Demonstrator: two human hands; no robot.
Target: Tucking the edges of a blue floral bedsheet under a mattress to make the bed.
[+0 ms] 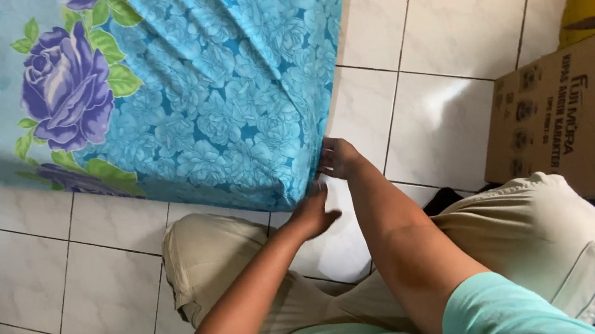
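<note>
Bedsheet corner (292, 183), blue and floral, sits at the fingertips: left hand (313, 215) cups it from below, fingers together, while right hand (338, 158) pinches the fabric just above. Tucking seems underway; next needs firm pulling under mattress (148, 79). Beyond, cardboard box (575, 123).

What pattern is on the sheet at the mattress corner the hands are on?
Blue rose print on the sheet, with large purple roses and green leaves further left; head view.

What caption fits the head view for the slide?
Both hands, left and right, grip the corner of a blue flowered sheet over the tiled floor.
</note>
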